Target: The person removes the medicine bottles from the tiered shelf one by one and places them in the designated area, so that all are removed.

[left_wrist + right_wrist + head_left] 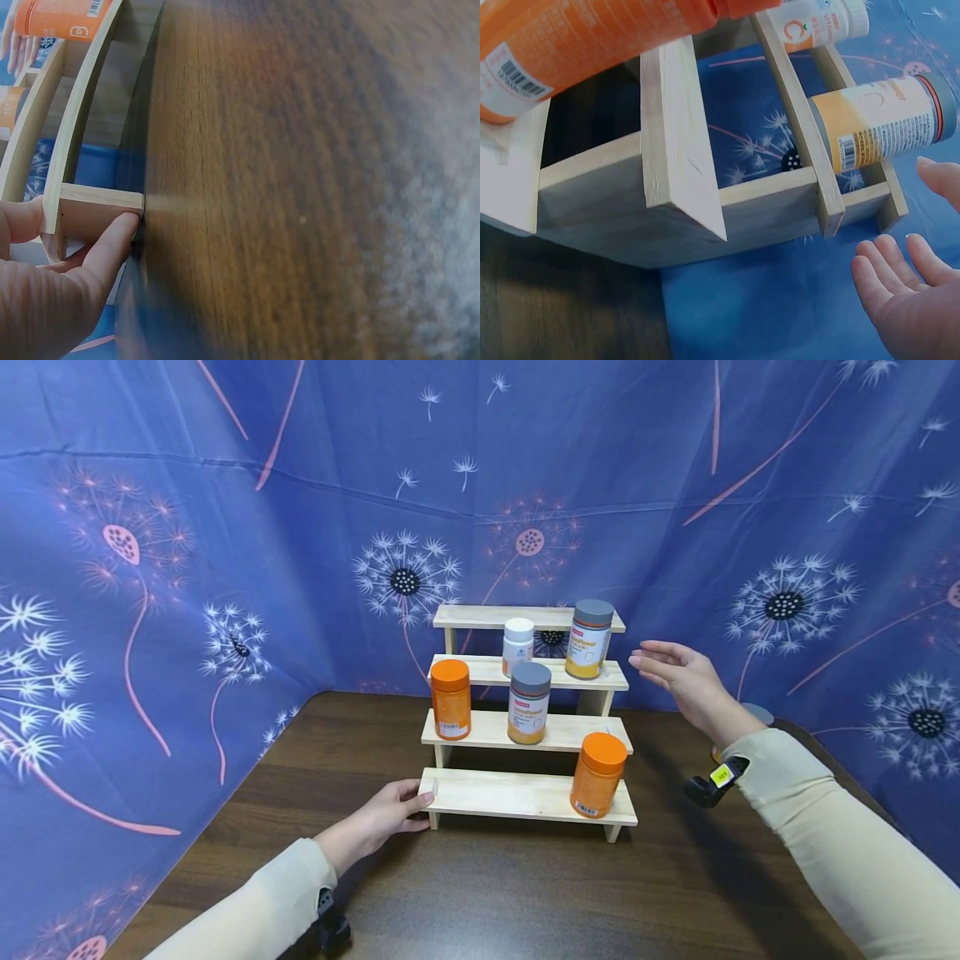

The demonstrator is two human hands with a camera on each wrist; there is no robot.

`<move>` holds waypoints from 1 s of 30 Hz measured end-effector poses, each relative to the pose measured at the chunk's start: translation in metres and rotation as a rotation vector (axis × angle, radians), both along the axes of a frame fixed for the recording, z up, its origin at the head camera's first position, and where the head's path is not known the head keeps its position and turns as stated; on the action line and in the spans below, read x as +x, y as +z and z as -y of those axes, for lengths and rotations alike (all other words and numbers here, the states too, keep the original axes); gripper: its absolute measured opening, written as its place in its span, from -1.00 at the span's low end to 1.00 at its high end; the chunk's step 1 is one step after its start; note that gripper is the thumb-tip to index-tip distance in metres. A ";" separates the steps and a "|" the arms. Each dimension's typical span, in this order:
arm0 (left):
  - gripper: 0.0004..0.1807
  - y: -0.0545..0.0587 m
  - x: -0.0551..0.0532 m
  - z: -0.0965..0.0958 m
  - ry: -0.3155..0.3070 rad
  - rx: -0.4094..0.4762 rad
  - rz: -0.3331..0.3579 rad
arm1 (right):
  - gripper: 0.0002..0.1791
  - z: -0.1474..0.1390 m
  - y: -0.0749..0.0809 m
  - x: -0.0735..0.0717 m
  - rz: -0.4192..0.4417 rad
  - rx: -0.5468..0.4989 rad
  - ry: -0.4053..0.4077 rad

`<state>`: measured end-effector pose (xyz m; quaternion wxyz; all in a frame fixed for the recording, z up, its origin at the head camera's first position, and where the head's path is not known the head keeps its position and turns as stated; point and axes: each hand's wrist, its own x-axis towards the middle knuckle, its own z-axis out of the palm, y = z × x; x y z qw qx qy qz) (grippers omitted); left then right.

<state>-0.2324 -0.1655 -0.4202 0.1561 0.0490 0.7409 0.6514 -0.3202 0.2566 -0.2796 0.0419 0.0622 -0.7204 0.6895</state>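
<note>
A stepped wooden display rack (480, 789) stands on the table. My left hand (386, 814) pinches the left end of its lowest step, thumb on top; the left wrist view shows a finger (112, 240) against the leg. My right hand (686, 681) is held in the air with fingers extended, to the right of a grey-lidded supplement bottle (588, 639) on the third step and apart from it. A small white bottle (517, 647) shares that step. On the second step are an orange bottle (452, 702) and another grey-lidded bottle (528, 706). One more orange bottle (598, 777) is on the lowest step's right.
Behind my right wrist, another grey-lidded bottle (759, 713) is mostly hidden. The dark wooden table (510, 893) extends around the rack. A blue dandelion-patterned cloth (315, 543) hangs behind and at both sides.
</note>
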 end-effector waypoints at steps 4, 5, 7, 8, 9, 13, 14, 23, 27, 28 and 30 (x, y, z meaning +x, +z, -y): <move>-0.53 0.000 0.000 0.000 0.005 0.001 0.000 | -0.47 0.004 0.000 0.000 -0.001 -0.009 0.007; -0.53 0.000 0.000 0.000 0.006 0.000 0.001 | -0.47 0.005 0.000 0.000 -0.002 -0.008 0.007; -0.52 0.000 0.000 0.000 0.007 0.001 0.003 | -0.39 0.007 0.001 -0.001 0.004 0.016 0.005; -0.52 0.000 0.000 0.000 0.008 0.002 0.003 | -0.36 0.008 0.001 -0.001 0.006 0.027 0.002; -0.52 0.000 0.001 0.000 0.009 0.001 0.004 | -0.30 0.009 0.001 0.000 0.010 0.036 0.001; -0.52 0.000 0.001 -0.001 0.010 0.003 0.004 | -0.13 0.014 0.002 0.000 0.024 0.073 -0.002; -0.52 0.000 0.001 -0.001 0.010 0.003 0.004 | -0.12 0.016 0.002 0.000 0.024 0.072 -0.002; -0.51 0.000 0.001 -0.001 0.004 0.006 -0.001 | -0.09 0.025 0.003 -0.005 0.021 0.094 -0.001; -0.50 -0.001 0.001 -0.001 -0.004 0.009 -0.005 | -0.11 0.028 0.003 -0.007 0.021 0.074 -0.009; -0.50 -0.001 0.001 -0.001 -0.005 0.006 -0.004 | -0.11 0.029 0.003 -0.007 0.023 0.076 -0.012; -0.49 0.000 0.001 -0.001 -0.005 0.002 -0.001 | -0.11 0.031 0.002 -0.009 0.028 0.078 -0.014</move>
